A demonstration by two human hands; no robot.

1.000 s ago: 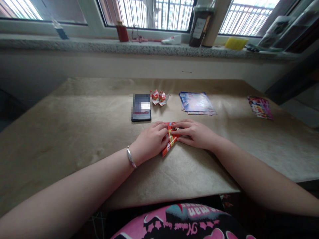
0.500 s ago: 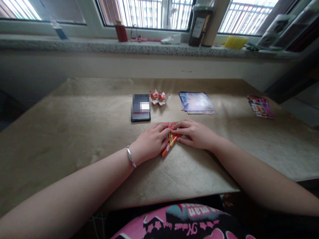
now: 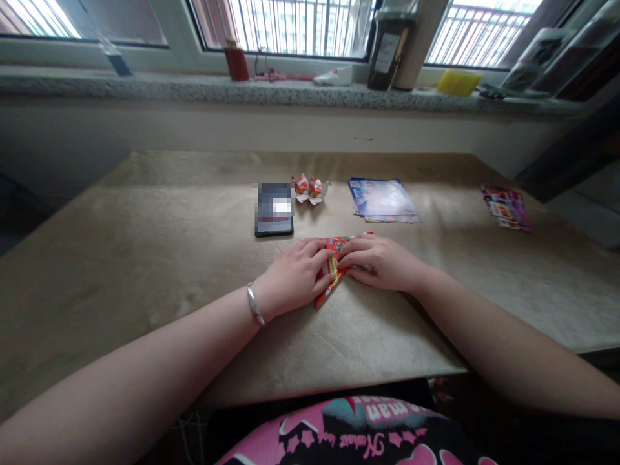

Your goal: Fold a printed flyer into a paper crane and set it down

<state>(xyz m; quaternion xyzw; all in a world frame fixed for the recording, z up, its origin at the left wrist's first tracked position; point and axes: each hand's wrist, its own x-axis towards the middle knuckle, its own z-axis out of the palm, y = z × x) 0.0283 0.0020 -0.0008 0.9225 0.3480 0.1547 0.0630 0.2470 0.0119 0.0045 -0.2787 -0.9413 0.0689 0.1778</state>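
A folded piece of red printed paper lies on the table, partly covered by both hands. My left hand has its fingers curled over the paper's left side and holds it against the tabletop. On the other side, the fingers of my right hand are drawn together on the paper's right part, a red corner of which sticks out beyond them. The fingertips of the two hands are close to each other. How the layers run under the fingers is hidden.
Behind the hands are a phone with a blurred screen, small folded red-and-white paper figures and a stack of bluish printed sheets. Colourful packets or cards lie far right. A stone windowsill holds several items.
My right fingers have shifted slightly right and down. More of the paper's right side shows, with a red corner now visible beyond the right hand. My left hand stays nearly in place.
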